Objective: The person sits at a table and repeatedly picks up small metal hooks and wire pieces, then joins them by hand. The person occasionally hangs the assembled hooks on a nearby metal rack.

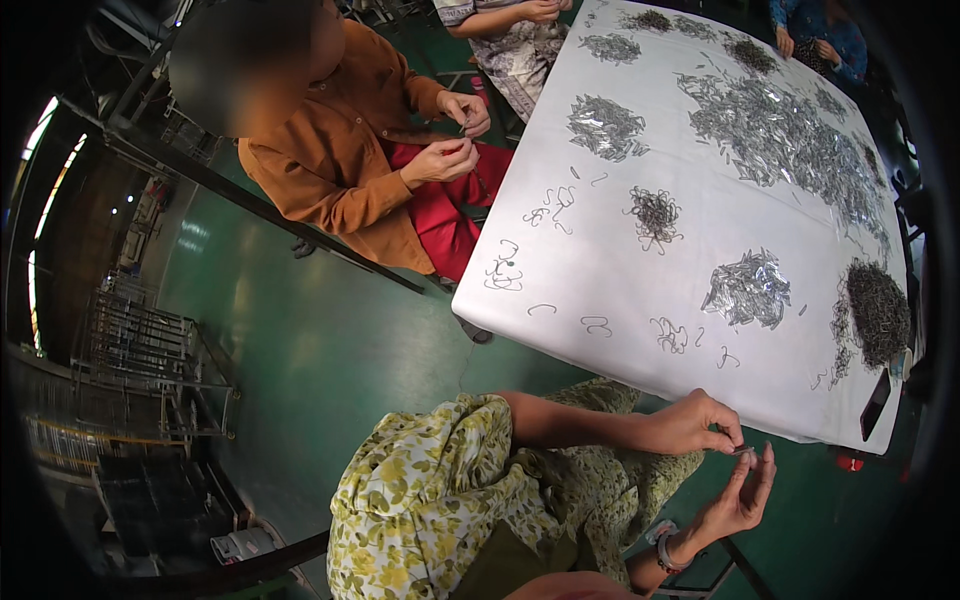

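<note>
Just off the near edge of the table, my left hand (695,424) and my right hand (738,500) meet fingertip to fingertip. Each is closed in a pinch around one small thin piece (743,451), too small and too covered by fingers to name. A bracelet circles my right wrist. Nearest on the white-covered table (600,265) lie loose bent wire hooks (670,335). Beyond them is a pile of small clear strips (750,288). A tangled heap of hooks (655,215) sits farther back, and a dense dark heap of small pieces (878,315) stands at the right edge.
A person in a brown shirt (330,150) sits at the table's left side, handling something small. Other people (505,40) work at the far end. A wide spread of clear strips (780,130) covers the far right. A dark phone-like slab (876,405) lies at the near right corner.
</note>
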`<action>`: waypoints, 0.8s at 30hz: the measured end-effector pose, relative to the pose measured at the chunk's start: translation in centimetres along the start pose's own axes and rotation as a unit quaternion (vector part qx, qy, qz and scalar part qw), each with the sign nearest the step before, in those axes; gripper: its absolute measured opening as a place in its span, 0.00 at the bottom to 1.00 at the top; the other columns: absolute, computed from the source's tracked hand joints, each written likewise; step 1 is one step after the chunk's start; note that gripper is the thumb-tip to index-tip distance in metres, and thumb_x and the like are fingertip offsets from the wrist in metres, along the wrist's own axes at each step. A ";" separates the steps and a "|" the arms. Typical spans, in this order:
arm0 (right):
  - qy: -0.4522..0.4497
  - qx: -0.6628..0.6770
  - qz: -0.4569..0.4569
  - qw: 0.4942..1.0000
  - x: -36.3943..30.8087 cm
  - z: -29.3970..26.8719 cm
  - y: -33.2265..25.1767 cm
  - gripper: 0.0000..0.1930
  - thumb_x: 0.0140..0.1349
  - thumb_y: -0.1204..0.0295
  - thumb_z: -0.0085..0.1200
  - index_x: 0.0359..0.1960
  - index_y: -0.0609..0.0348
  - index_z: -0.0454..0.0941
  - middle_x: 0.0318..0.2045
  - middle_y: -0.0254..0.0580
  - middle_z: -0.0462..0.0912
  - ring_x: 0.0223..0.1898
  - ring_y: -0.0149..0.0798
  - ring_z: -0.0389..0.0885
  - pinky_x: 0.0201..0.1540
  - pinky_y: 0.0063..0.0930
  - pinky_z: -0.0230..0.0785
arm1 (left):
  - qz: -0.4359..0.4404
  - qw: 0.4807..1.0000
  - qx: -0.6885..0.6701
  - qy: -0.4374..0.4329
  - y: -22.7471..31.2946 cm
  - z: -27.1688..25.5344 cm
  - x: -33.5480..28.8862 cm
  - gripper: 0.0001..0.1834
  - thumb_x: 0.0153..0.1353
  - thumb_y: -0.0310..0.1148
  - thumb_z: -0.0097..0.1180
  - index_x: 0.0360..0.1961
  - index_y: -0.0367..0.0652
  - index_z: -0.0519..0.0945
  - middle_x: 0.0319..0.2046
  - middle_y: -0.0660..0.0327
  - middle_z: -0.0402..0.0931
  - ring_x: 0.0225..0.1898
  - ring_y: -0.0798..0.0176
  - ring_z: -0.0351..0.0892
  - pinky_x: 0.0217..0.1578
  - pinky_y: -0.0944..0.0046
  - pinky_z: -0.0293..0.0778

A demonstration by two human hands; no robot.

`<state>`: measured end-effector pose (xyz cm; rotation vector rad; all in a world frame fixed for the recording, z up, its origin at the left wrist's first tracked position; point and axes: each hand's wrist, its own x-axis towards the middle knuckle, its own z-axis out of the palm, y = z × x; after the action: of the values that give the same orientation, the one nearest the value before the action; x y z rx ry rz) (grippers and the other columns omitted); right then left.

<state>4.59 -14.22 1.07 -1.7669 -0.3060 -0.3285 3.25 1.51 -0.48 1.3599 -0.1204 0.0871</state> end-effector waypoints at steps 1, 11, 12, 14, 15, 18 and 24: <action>-0.006 0.020 0.021 1.000 0.0 -0.3 0.1 0.16 0.61 0.87 0.53 0.51 0.74 0.74 0.38 0.46 0.79 0.36 0.33 0.73 0.39 0.27 0.71 | 0.011 1.000 0.004 -0.010 -0.4 -0.1 0.0 0.07 0.56 0.28 0.62 0.34 0.35 0.83 0.31 0.58 0.83 0.34 0.65 0.81 0.36 0.65 0.74; -0.019 0.073 0.066 0.995 -0.1 -1.6 0.8 0.14 0.65 0.83 0.50 0.52 0.73 0.74 0.40 0.40 0.77 0.40 0.29 0.74 0.47 0.23 0.68 | 0.026 0.998 0.012 -0.053 0.7 -0.4 -0.2 0.09 0.57 0.29 0.61 0.39 0.38 0.81 0.37 0.57 0.81 0.41 0.63 0.79 0.43 0.61 0.72; -0.020 0.078 0.058 0.995 0.0 -1.8 1.0 0.13 0.64 0.83 0.50 0.51 0.73 0.75 0.41 0.40 0.77 0.40 0.29 0.74 0.47 0.23 0.68 | 0.050 0.998 0.015 -0.020 1.3 -0.5 -0.5 0.10 0.58 0.30 0.61 0.40 0.39 0.81 0.38 0.57 0.81 0.42 0.62 0.78 0.44 0.61 0.72; -0.027 0.077 0.044 0.996 0.4 -2.2 1.2 0.12 0.64 0.83 0.50 0.49 0.73 0.76 0.42 0.41 0.76 0.41 0.29 0.74 0.47 0.23 0.68 | 0.071 0.995 0.067 0.036 0.9 -1.8 -0.1 0.13 0.59 0.31 0.61 0.44 0.41 0.80 0.42 0.58 0.80 0.44 0.61 0.78 0.46 0.60 0.71; -0.031 0.072 0.039 0.996 0.6 -2.6 1.3 0.12 0.64 0.84 0.50 0.48 0.73 0.77 0.42 0.41 0.76 0.41 0.29 0.74 0.47 0.22 0.68 | 0.068 0.989 0.117 0.056 -0.1 -4.0 0.7 0.14 0.59 0.32 0.60 0.46 0.42 0.79 0.44 0.58 0.79 0.45 0.60 0.77 0.48 0.61 0.71; -0.032 0.060 0.036 0.997 0.7 -3.4 1.0 0.11 0.64 0.84 0.50 0.47 0.72 0.77 0.43 0.41 0.76 0.41 0.30 0.74 0.47 0.22 0.68 | -0.027 0.888 0.432 0.158 0.5 -12.9 4.4 0.11 0.61 0.35 0.57 0.30 0.38 0.81 0.33 0.55 0.80 0.36 0.52 0.79 0.37 0.56 0.74; -0.039 0.055 0.039 0.997 1.7 -3.9 1.0 0.11 0.64 0.84 0.50 0.46 0.73 0.78 0.42 0.42 0.76 0.41 0.29 0.73 0.47 0.22 0.68 | -0.108 0.750 0.624 0.191 -4.0 -22.8 6.3 0.09 0.53 0.27 0.59 0.29 0.30 0.77 0.33 0.43 0.77 0.39 0.43 0.79 0.38 0.50 0.76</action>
<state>6.33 -18.24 1.60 -1.6811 -0.3053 -0.1837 10.87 22.94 -8.12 2.6582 0.5564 0.2821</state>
